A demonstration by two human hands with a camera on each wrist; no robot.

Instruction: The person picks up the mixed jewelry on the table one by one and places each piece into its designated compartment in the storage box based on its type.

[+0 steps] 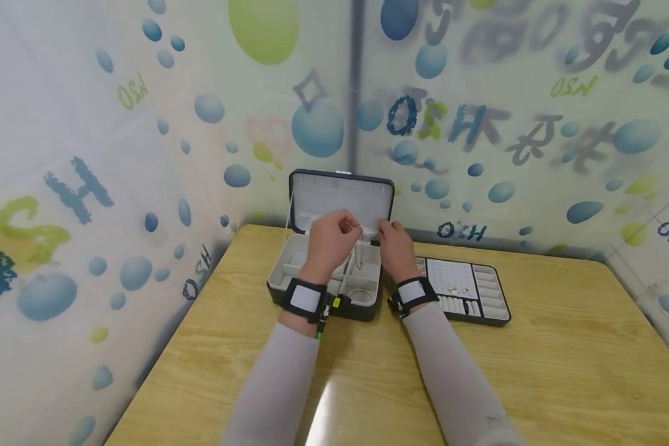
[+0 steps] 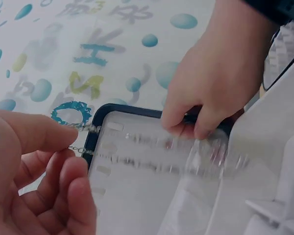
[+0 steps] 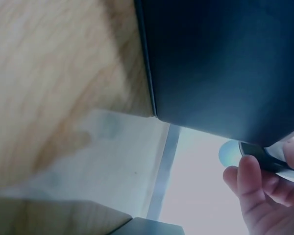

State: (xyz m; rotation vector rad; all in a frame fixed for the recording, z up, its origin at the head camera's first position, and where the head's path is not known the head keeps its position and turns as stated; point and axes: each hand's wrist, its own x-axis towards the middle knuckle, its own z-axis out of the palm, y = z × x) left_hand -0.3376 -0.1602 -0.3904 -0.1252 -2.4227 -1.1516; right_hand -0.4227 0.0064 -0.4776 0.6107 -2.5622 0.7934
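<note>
My left hand (image 1: 329,248) pinches one end of a thin chain with small beads (image 1: 360,251), which hangs over the open jewelry box (image 1: 362,313). Seen from the left wrist, the chain (image 2: 152,166) dangles in two blurred strands before the box's raised lid (image 2: 108,110). At the lid's right side, my right hand (image 1: 398,248) pinches the edge of a white pocket (image 2: 186,196) on its inner face, drawing the material to a peak. From the right wrist, the fingers (image 3: 250,181) curl at the lid's dark edge, and the box's dark side fills the upper right.
A lift-out jewelry tray (image 1: 502,319) lies right of the box, with earrings (image 1: 457,290), ring rolls and small slots. Inside the box's front right compartment is a round bracelet (image 1: 361,296). Patterned walls (image 1: 479,186) stand close behind and left of the wooden table (image 1: 563,347).
</note>
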